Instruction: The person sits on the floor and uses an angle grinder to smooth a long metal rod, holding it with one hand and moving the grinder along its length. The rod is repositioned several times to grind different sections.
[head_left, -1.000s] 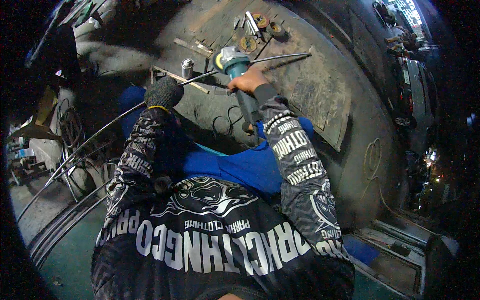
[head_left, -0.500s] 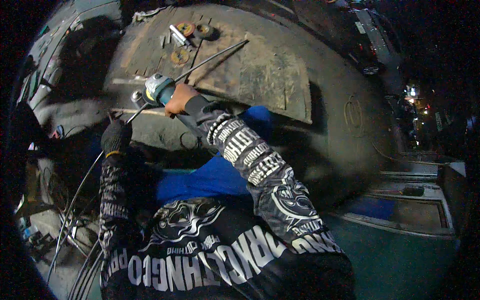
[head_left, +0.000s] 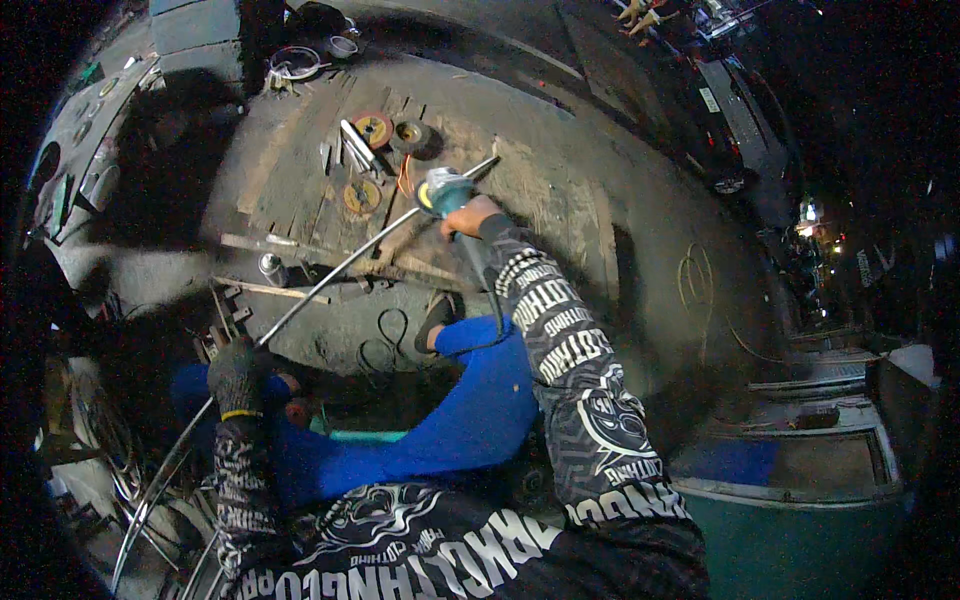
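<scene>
My left hand (head_left: 237, 376), in a dark knitted glove, is closed round a long thin metal rod (head_left: 340, 271). The rod slants from the lower left up to the far right, its far end over a worn wooden board (head_left: 545, 225). Bare and wrapped round the body of a teal angle grinder (head_left: 447, 190), my right hand (head_left: 470, 215) is near the rod's far end. The grinder's yellowish disc lies at the rod; whether it touches cannot be made out. A dark cord hangs from the grinder past my blue-clad knee.
Several discs (head_left: 361, 197) and short silver tubes (head_left: 360, 145) lie on the board's far left. A spray can (head_left: 271, 267) stands nearer. More rods (head_left: 150, 520) lie at lower left. A coiled cable (head_left: 697, 275) and a green cabinet (head_left: 790, 535) are at right.
My right hand has moved the grinder right along the rod, toward its far end. My left hand is lower in view, still round the rod. The view has shifted too.
</scene>
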